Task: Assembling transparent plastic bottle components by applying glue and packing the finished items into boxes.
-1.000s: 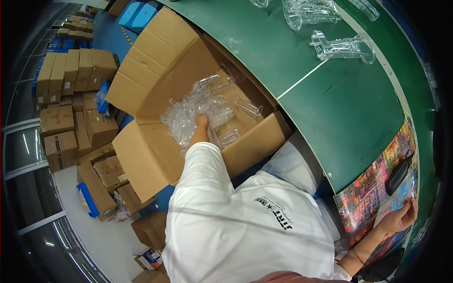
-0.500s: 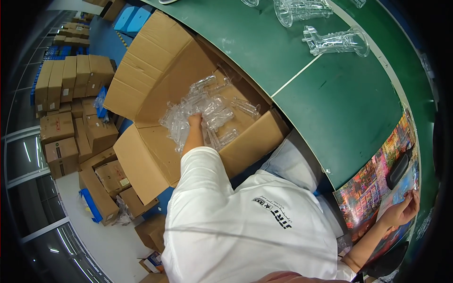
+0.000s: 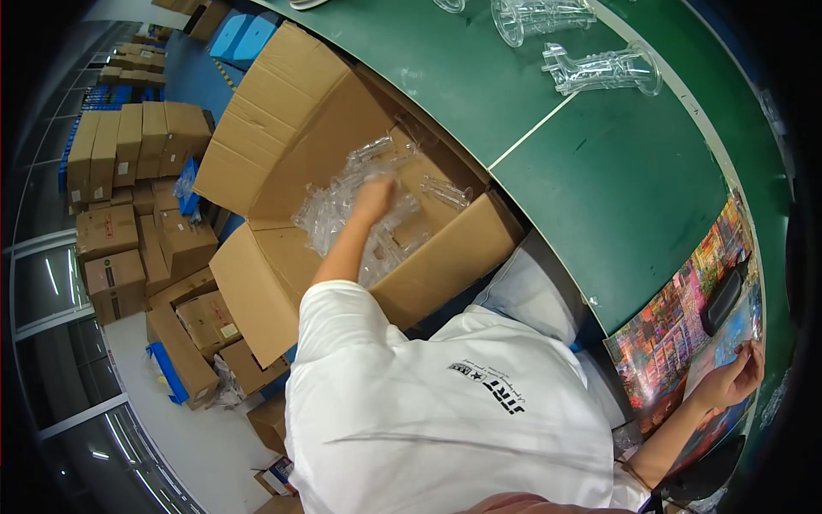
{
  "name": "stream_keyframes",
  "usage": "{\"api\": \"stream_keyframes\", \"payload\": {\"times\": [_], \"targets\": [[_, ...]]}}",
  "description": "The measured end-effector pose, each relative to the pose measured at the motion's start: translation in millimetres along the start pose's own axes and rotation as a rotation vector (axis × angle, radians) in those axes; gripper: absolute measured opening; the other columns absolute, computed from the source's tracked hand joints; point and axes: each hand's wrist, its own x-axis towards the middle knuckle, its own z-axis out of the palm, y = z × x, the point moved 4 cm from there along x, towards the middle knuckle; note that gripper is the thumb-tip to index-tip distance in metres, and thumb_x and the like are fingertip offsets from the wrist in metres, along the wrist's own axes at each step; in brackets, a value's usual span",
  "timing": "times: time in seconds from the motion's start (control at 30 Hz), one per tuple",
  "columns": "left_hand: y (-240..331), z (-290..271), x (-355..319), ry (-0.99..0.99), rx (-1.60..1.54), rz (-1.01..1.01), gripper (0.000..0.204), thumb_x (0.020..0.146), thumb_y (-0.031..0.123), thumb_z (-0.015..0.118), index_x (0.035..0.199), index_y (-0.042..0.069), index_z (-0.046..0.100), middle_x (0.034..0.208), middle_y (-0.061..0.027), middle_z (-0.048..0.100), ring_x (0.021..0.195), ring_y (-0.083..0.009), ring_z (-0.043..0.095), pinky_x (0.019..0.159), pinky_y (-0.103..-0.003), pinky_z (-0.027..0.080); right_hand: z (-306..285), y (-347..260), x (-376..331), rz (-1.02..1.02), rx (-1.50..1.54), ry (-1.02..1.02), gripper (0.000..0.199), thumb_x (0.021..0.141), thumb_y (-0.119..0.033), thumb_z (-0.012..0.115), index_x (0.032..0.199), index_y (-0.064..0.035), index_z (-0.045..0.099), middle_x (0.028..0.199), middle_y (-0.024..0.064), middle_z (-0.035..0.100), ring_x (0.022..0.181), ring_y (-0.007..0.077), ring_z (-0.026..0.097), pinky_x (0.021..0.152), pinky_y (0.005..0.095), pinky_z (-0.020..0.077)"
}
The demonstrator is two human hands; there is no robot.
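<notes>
Left hand (image 3: 374, 199) in open brown cardboard box (image 3: 282, 146), among clear plastic parts (image 3: 342, 206); grip blurred, cannot tell. Right hand (image 3: 729, 381) rests fingers apart on colourful printed mat (image 3: 685, 317).

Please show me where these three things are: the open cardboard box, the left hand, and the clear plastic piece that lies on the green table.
open cardboard box (image 3: 445, 257): head view, on its near side wall.
left hand (image 3: 375, 199): head view, on the back of the hand.
clear plastic piece (image 3: 604, 70): head view, on its ribbed middle.
</notes>
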Motion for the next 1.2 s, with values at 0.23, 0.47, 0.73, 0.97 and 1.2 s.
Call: {"api": "stream_keyframes", "payload": {"times": [0.23,0.47,0.73,0.97,1.2], "targets": [[58,111,26,-0.327,0.399,0.279,0.019,0.080,0.013,0.052,0.093,0.004,0.063,0.094,-0.0146,0.066,0.084,-0.0305,0.065,0.068,-0.041,0.050,4,-7,-3,-0.004,0.002,-0.011,0.014,0.089,0.005,0.049,0.102,0.0023,0.052,0.103,0.0132,0.059,0.086,0.0168,0.056,0.076,0.0263,0.0463],[9,119,24,-0.508,0.541,0.098,0.019,0.081,0.021,0.054,0.085,0.013,0.072,0.098,-0.0108,0.067,0.082,-0.0275,0.066,0.069,-0.041,0.051,8,-11,-5,0.043,0.039,0.022,0.015,0.089,0.007,0.047,0.102,0.0019,0.052,0.105,0.0127,0.057,0.086,0.0162,0.055,0.075,0.0247,0.0453],[-10,-18,-11,0.121,0.000,-0.213,0.024,0.081,0.031,0.062,0.081,0.008,0.069,0.077,-0.0123,0.065,0.070,-0.0302,0.063,0.061,-0.039,0.048,2,-8,-6,0.065,0.066,-0.011,0.016,0.087,0.009,0.046,0.100,0.0010,0.051,0.103,0.0151,0.055,0.085,0.0175,0.054,0.073,0.0248,0.0447],[-10,-67,-23,0.520,-0.158,-0.265,0.024,0.082,0.028,0.064,0.078,0.005,0.064,0.069,-0.0139,0.061,0.061,-0.0303,0.058,0.056,-0.036,0.044,1,-13,-4,0.050,0.142,0.034,0.017,0.088,0.009,0.046,0.102,0.0005,0.051,0.105,0.0142,0.056,0.089,0.0182,0.055,0.076,0.0261,0.0462],[82,-198,-22,1.001,-0.455,-0.059,0.028,0.080,0.007,0.059,0.060,0.002,0.040,0.053,-0.0072,0.035,0.048,-0.0186,0.030,0.046,-0.034,0.028,-9,-51,0,-0.093,0.089,-0.074,0.019,0.085,0.006,0.051,0.102,0.0001,0.051,0.107,0.0161,0.055,0.096,0.0229,0.054,0.081,0.0292,0.0463]]}}
